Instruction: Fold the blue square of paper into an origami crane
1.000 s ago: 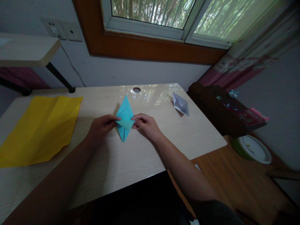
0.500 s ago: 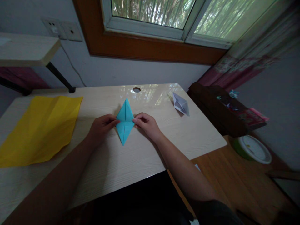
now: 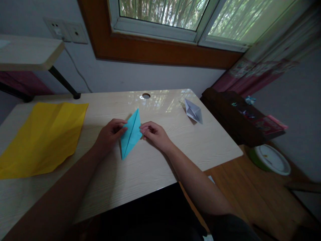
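- Work piece: long kite-shaped fold of light blue paper (image 3: 130, 134), lying flat near the middle of the pale wood-grain desk (image 3: 155, 160), its long axis slanted, upper tip toward the round cable hole (image 3: 146, 96).
- Left hand (image 3: 109, 135): fingertips pinch the fold's left edge at the widest part; fingers curled, gripping the paper.
- Right hand (image 3: 154, 133): thumb and forefinger pinched together at the fold's right edge, touching it; whether they clamp the paper or only press it, cannot tell.
- Progress, judged: the sheet is already narrowed into a creased diamond with a centre ridge, so several folds are done; no neck, wings or tail are formed, so shaping remains.
- Surroundings: creased flat yellow paper sheet (image 3: 42, 135) well apart on the left; small folded white paper figure (image 3: 193, 111) at far right of the desk.
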Demonstrator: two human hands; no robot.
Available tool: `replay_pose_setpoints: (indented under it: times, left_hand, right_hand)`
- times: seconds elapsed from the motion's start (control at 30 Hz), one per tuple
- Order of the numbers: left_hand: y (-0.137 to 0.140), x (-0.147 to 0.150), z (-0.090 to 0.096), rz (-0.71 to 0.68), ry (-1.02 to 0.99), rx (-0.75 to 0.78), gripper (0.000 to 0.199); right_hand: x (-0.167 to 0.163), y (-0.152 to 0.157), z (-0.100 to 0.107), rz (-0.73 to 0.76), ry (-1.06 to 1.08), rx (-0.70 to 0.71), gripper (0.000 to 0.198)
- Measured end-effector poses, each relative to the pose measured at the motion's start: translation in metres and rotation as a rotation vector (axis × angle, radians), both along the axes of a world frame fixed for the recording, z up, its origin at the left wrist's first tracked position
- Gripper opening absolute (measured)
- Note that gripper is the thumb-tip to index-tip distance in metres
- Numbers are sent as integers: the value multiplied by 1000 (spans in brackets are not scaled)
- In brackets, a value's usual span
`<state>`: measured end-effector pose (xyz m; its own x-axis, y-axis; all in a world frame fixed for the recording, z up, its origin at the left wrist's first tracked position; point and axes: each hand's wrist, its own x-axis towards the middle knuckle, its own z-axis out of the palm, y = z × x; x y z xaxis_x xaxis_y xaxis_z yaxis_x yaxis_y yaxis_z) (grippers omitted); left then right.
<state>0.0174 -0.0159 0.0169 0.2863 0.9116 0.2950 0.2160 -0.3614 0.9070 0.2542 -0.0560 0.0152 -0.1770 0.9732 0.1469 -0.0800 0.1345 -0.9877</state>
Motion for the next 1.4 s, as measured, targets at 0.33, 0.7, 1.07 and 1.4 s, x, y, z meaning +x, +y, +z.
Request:
replay_pose_setpoints:
  times: [0.33,0.7,1.07,1.4]
  left_hand:
    - [-4,-1,9,-25,87,-49,29]
    - [2,2,-1,-143,-154,-167,51]
    - [5,-4,1,-272,-5,89,18]
    - [1,-2,1,-210,8,-30,25]
  right_hand:
    - [4,-2,-3,48,-64,20,27]
    - [2,1,-5,-10,-119,112,36]
    - [7,0,11,-3,-263,366,13]
    - [4,0,8,-37,-209,291,14]
